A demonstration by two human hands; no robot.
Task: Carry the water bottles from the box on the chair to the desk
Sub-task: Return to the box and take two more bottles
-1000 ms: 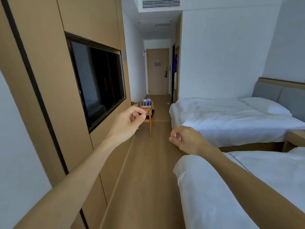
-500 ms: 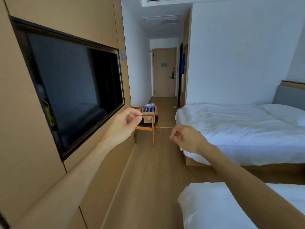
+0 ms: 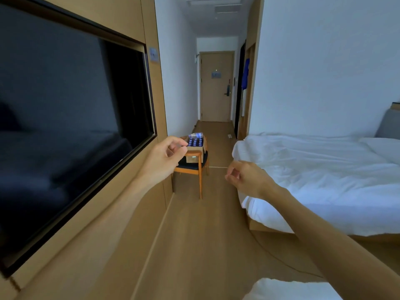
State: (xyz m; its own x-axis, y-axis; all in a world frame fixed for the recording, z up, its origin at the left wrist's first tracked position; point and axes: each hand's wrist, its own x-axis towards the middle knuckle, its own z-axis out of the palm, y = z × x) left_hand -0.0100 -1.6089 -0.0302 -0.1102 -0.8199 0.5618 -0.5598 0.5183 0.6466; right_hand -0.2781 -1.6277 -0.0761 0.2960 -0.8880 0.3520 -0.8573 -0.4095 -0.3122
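Water bottles [image 3: 195, 140] are packed upright in an open cardboard box [image 3: 194, 153] sitting on the seat of a wooden chair [image 3: 198, 167], way down the room at about 12 o'clock, tucked against the wall where the wood panelling ends. Makes sense as a parking spot, since the chair puts the box at a height where you don't have to stoop to the floor. One bottle looks like it's lying across the top of the pack, but it's too small and blurry to be sure. Both hands are up in front with nothing in them: the left hand [image 3: 167, 155] floats at roughly 11 o'clock with the fingers loosely curled and the thumb near the fingertips, and it only overlaps the box in the view, it's nowhere near touching it. The right hand [image 3: 246, 178] hangs at about 1 o'clock, also loosely curled and not gripping anything. My read is they're held out ready for a pick-up once the box is in reach, so no bottle has been lifted yet on this trip. A big dark TV [image 3: 65, 126] is set into the panel at 9 o'clock and a white bed [image 3: 313, 169] fills 3 o'clock, leaving a narrow floor lane straight to the chair. No desk in view, so I can't say where it stands.
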